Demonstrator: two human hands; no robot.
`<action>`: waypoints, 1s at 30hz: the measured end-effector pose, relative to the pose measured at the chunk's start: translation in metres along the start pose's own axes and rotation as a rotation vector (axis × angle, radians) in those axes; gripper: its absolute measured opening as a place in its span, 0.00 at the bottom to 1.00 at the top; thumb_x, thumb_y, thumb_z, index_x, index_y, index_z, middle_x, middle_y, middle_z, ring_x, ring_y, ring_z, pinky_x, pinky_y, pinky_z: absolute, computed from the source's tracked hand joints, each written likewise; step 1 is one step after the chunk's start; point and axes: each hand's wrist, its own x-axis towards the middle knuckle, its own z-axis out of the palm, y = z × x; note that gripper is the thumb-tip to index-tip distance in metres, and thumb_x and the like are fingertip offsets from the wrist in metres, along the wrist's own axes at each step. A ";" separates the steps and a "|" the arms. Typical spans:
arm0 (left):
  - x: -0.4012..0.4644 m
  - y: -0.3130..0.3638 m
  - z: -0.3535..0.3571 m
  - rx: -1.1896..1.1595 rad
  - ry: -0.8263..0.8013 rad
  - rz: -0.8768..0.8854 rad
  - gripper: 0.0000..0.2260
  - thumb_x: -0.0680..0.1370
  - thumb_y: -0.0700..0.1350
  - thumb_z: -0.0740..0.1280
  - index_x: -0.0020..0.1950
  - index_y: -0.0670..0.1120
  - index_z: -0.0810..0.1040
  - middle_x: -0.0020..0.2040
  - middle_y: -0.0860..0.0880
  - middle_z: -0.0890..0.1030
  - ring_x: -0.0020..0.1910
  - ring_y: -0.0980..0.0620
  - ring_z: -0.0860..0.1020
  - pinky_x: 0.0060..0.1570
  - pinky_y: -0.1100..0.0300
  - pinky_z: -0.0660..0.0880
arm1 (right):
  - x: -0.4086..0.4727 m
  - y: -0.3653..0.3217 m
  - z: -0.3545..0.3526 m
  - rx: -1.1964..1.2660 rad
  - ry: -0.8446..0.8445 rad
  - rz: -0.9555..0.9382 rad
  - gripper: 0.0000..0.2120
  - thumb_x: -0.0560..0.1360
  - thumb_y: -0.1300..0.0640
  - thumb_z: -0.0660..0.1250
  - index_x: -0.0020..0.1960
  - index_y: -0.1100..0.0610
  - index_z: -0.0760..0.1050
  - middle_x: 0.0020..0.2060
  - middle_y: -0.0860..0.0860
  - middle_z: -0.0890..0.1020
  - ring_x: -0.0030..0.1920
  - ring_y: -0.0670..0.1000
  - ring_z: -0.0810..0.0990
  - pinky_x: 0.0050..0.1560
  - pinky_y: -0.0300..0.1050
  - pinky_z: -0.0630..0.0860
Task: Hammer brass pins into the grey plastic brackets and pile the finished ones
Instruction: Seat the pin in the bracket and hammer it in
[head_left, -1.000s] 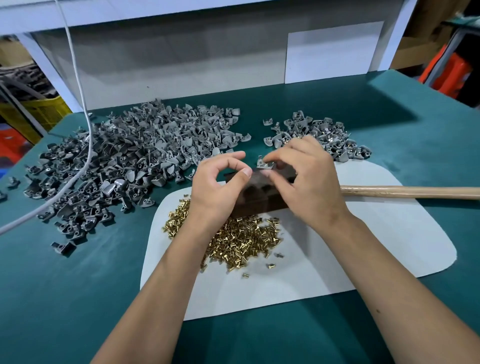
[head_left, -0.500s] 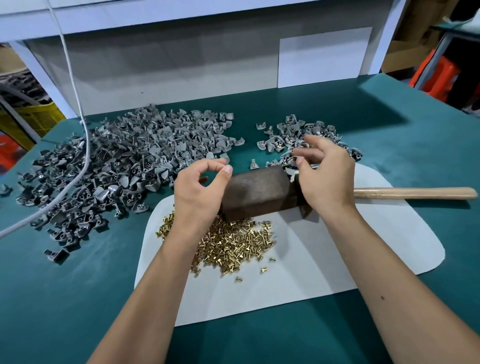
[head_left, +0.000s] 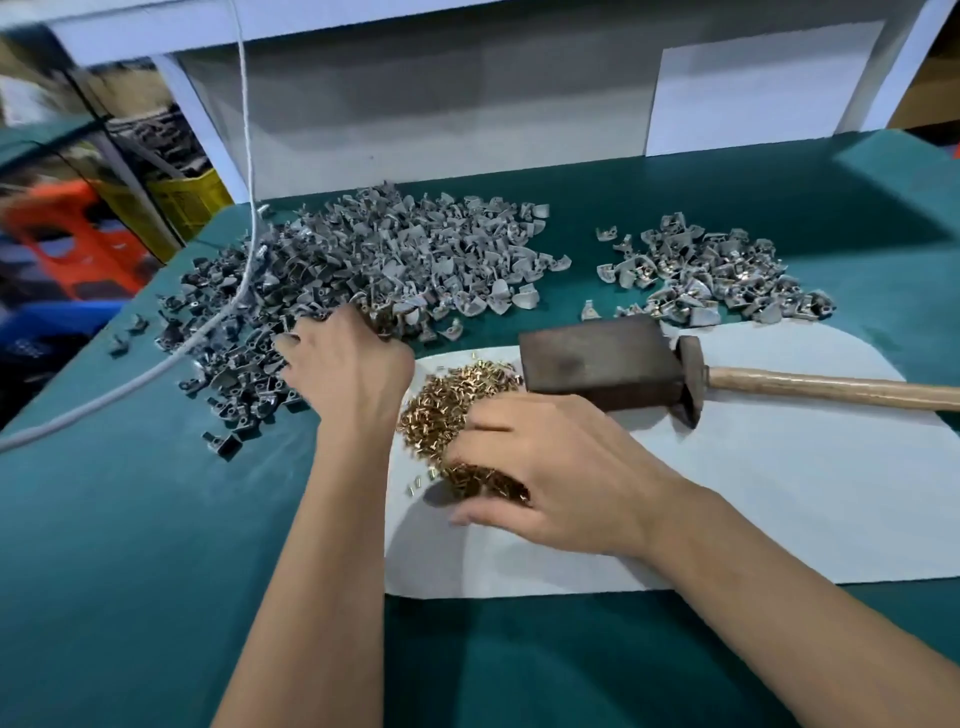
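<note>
Both hands have left the mallet: right hand (head_left: 545, 467) now down on the brass pins (head_left: 457, 400), fingers curled into them, grip unclear. Left hand (head_left: 348, 364) digs into the big bracket heap (head_left: 363, 260), fingertips hidden. Mallet (head_left: 613, 364) lies on the white mat (head_left: 727, 493); finished pile (head_left: 717, 275) beyond.

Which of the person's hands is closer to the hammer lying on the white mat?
The right hand. It reaches into the brass pins just in front of the hammer. The left hand is farther off, at the big pile of grey brackets.
</note>
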 end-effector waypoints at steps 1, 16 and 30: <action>0.004 -0.006 -0.002 0.004 -0.026 -0.029 0.15 0.68 0.42 0.66 0.54 0.44 0.78 0.57 0.37 0.76 0.63 0.33 0.69 0.59 0.43 0.70 | 0.003 -0.006 0.004 -0.027 -0.024 -0.041 0.20 0.77 0.34 0.65 0.53 0.51 0.77 0.47 0.46 0.76 0.48 0.47 0.73 0.41 0.45 0.72; 0.003 -0.013 -0.005 -0.240 -0.064 0.044 0.13 0.71 0.31 0.65 0.47 0.46 0.84 0.41 0.46 0.81 0.46 0.41 0.80 0.47 0.51 0.81 | 0.010 -0.008 0.018 -0.181 0.004 0.072 0.12 0.79 0.46 0.68 0.52 0.55 0.72 0.50 0.50 0.73 0.53 0.53 0.71 0.48 0.51 0.77; 0.002 -0.006 0.001 -0.179 0.056 0.173 0.12 0.74 0.32 0.64 0.48 0.46 0.83 0.46 0.45 0.84 0.48 0.41 0.80 0.46 0.48 0.81 | -0.028 0.049 -0.050 0.229 -0.065 0.289 0.12 0.76 0.47 0.73 0.37 0.50 0.78 0.26 0.44 0.78 0.28 0.47 0.76 0.29 0.38 0.68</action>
